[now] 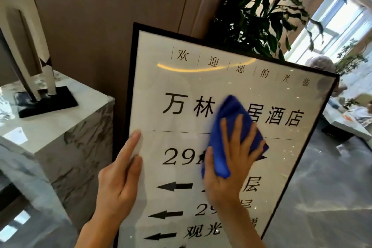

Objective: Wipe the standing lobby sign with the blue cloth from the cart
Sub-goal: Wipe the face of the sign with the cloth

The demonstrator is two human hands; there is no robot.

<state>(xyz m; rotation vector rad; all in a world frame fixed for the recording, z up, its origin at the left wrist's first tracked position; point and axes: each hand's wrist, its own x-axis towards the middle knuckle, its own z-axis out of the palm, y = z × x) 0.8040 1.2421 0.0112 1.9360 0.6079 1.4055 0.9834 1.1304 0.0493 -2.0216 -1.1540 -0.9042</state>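
Observation:
The standing lobby sign fills the middle of the head view: a white glossy panel in a thin black frame, printed with black characters, numbers and left-pointing arrows. My right hand lies flat on the panel's centre with fingers spread, pressing the folded blue cloth against the glass; the cloth covers some of the print. My left hand grips the sign's left edge, fingers extended along the frame. The sign's bottom is out of view.
A marble pedestal with a pale sculpture on a black base stands close to the sign's left side. A leafy potted plant rises behind the sign. To the right lies glossy grey floor and a low white table.

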